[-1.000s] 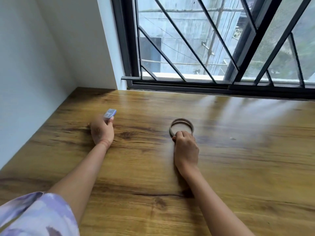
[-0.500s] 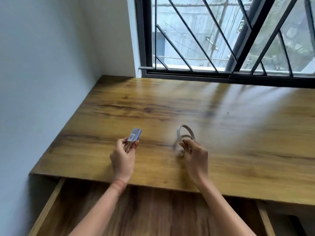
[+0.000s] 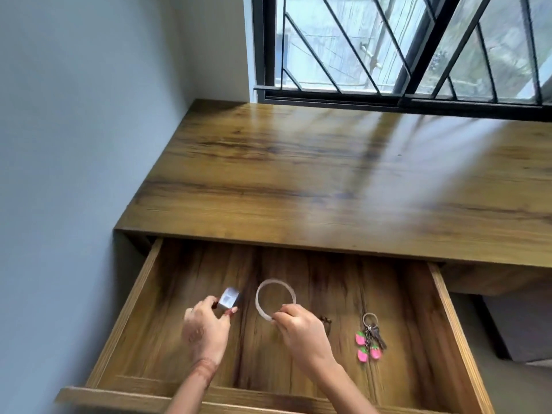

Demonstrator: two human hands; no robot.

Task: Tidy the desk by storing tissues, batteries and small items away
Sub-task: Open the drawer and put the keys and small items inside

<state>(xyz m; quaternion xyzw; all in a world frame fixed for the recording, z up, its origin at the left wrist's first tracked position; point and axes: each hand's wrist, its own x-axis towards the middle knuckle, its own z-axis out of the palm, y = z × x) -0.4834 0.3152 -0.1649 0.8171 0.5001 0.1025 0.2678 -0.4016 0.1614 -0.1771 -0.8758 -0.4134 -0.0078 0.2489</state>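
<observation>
Both hands are over the open wooden drawer [image 3: 140,297] below the desk top. My left hand [image 3: 206,327] pinches a small grey-blue box [image 3: 228,298] with a label on it, held just above the drawer floor. My right hand [image 3: 301,330] grips the lower edge of a thin pale ring, a near-empty tape roll [image 3: 275,298], which lies tilted over the drawer's middle. Whether the ring touches the drawer floor I cannot tell.
A bunch of keys with pink strawberry charms [image 3: 369,339] lies in the drawer to the right of my right hand. The wooden desk top [image 3: 328,180] runs up to a barred window [image 3: 403,49]. A grey wall [image 3: 59,144] closes the left side.
Both hands have come back from the desk top and down into the open drawer, carrying the small box and the ring. The view has tilted down, showing the drawer and keys.
</observation>
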